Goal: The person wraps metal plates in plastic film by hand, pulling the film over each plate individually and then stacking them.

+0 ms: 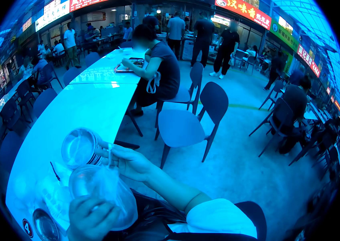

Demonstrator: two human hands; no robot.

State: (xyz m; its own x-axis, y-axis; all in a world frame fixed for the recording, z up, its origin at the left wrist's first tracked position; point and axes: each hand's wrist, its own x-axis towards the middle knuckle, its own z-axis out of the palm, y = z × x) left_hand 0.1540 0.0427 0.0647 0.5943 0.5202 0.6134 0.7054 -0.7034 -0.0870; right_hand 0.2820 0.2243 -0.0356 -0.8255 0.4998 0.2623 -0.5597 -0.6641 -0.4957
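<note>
My right hand reaches across the near table end, its thumb and fingers against the side of a tilted stack of round bowls. A narrow strip of thin plastic passes over those fingers towards a translucent plastic bag below. In front of my body, my left hand has its fingers curled on the bag. A round translucent container shows at the bag's left side. Crumpled clear plastic lies on the white table beside it, with a thin dark strip near its top.
A round metal dish sits at the table's near left corner. Further along the table, a person sits with a tray of food. An unoccupied chair stands to the right. Other people stand or sit by food stalls at the back.
</note>
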